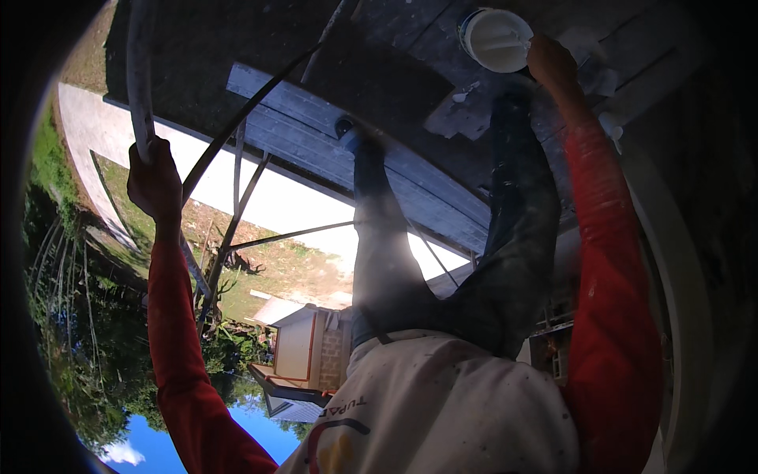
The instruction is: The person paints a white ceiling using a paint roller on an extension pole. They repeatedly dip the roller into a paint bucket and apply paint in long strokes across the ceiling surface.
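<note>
My left hand point(155, 180) is closed around a long upright scaffold pole point(140, 75) at the left. At the upper right, my right hand point(551, 65) is at the rim of a round bucket point(470, 46) with white paint-like stuff inside. Its fingers are bent together at the bucket's edge. Whether they grip the rim or a handle dipping into the bucket, I cannot tell. A pale, elongated shape lies within the bucket, too unclear to name. White smears mark the red right sleeve point(604, 213).
My feet are on raised boards; a grey plank point(292, 110) runs along their open edge. Thin braces point(253, 103) cross beside my left arm. Beyond the edge, sunlit ground point(308, 272) lies well below, with a small building point(300, 344) and trees. White spatters point(466, 114) mark the platform.
</note>
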Motion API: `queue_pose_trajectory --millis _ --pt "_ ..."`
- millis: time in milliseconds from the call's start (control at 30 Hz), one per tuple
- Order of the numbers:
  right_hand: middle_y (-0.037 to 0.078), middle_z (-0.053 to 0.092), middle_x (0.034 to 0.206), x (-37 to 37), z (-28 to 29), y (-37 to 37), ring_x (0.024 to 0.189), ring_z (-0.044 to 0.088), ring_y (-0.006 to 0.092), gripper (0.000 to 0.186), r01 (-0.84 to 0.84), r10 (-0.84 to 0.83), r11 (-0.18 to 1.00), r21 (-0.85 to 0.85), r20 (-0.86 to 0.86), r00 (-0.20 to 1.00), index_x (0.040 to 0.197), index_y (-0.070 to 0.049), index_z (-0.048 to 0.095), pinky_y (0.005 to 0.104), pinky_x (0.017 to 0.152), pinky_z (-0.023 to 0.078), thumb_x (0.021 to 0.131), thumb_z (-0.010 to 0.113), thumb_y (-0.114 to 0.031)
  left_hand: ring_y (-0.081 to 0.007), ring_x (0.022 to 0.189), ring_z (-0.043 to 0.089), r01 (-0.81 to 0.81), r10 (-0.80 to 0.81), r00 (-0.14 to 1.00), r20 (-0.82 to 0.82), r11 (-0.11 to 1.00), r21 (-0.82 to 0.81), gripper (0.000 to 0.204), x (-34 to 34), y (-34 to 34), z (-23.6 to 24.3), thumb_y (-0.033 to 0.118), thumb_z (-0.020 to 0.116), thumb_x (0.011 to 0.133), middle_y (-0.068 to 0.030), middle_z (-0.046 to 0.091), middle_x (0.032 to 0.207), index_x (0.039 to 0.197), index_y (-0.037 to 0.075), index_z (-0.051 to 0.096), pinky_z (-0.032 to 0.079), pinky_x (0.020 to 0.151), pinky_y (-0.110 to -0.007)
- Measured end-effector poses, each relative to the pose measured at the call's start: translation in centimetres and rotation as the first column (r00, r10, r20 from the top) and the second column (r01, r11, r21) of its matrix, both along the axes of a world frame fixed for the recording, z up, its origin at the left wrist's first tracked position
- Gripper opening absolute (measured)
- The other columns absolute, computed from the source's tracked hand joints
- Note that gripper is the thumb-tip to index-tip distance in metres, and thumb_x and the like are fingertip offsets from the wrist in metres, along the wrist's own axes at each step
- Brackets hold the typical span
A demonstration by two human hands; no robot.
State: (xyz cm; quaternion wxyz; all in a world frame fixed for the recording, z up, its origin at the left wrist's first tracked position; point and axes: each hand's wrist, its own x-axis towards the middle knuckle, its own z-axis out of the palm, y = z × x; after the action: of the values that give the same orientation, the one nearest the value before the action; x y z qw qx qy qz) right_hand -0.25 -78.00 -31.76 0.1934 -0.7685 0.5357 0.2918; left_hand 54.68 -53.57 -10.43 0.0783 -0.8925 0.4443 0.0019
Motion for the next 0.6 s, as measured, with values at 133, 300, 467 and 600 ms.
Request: queue_pose_trajectory --millis 133,300,467,600 --pt "0.021 0.073 0.104 0.0 -0.3 -0.5 0.100 0.071 0.0394 0.023 -0.023 0.024 0.999 0.035 -0.020 1.000 0.110 -0.005 0.069 0.0510 0.083 0.057 0.091 0.058 -0.013 -0.0366 0.067 0.066 -0.002 0.002 1.000 0.006 1.000 0.007 0.031 0.1 0.0 0.0 0.044 0.063 0.092 -0.0130 0.068 0.075 0.095 0.013 0.068 0.050 0.062 -0.048" --pt "0.021 0.073 0.104 -1.2 -8.5 0.2 0.101 0.071 0.0404 0.024 0.013 -0.014 0.999 0.029 0.040 0.999 0.110 -0.004 0.069 0.0512 0.085 0.057 0.093 0.056 -0.015 -0.0367 0.067 0.066 0.014 -0.014 1.000 -0.013 1.000 -0.018 0.031 0.0 -0.4 -0.1 0.044 0.062 0.091 -0.0131 0.068 0.075 0.095 0.014 0.068 0.050 0.062 -0.048" --pt "0.021 0.073 0.105 -1.1 -3.0 0.2 0.100 0.071 0.0414 0.025 0.072 -0.072 0.997 0.016 0.032 0.997 0.110 -0.003 0.068 0.0506 0.085 0.057 0.093 0.057 -0.016 -0.0367 0.067 0.066 0.010 -0.010 1.000 0.007 1.000 -0.008 0.031 0.1 -0.4 -0.2 0.044 0.062 0.092 -0.0130 0.068 0.074 0.096 0.014 0.068 0.050 0.062 -0.048" --pt "0.020 0.074 0.104 -0.4 1.2 0.0 0.098 0.072 0.0405 0.024 -0.028 0.028 0.999 0.021 0.000 1.000 0.109 -0.004 0.069 0.0500 0.083 0.057 0.092 0.057 -0.017 -0.0366 0.068 0.067 -0.012 0.012 1.000 0.007 1.000 0.012 0.031 -0.1 0.1 0.3 0.043 0.062 0.092 -0.0128 0.068 0.075 0.097 0.014 0.068 0.050 0.063 -0.048"
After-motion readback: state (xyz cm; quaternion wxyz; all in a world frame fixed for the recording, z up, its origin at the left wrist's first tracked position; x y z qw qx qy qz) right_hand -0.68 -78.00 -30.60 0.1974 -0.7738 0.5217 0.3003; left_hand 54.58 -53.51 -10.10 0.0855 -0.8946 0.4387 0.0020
